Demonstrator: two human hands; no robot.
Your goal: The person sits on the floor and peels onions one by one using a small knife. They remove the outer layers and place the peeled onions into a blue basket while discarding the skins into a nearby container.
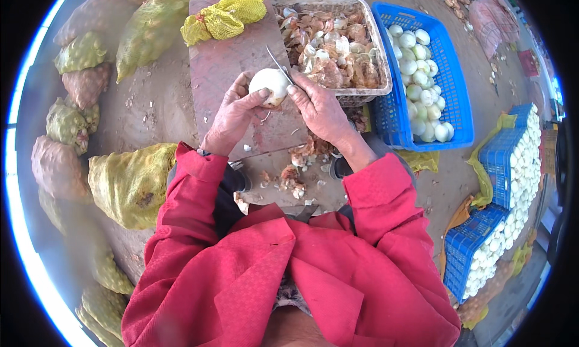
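A peeled white onion rests in my left hand, its fingers wrapped round the side and the thumb on the front. My right hand grips a small knife whose blade points up and to the left, close against the onion's right side. The knife's handle is mostly hidden in my fingers. Both hands are above a reddish-brown board. A pale crate full of dry onion skins stands just beyond my right hand.
A blue crate of peeled onions stands right of the skins. A yellow mesh bag lies on the board's far end. Filled mesh sacks line the left side. Stacked blue crates of onions stand at right. Loose skins litter the floor.
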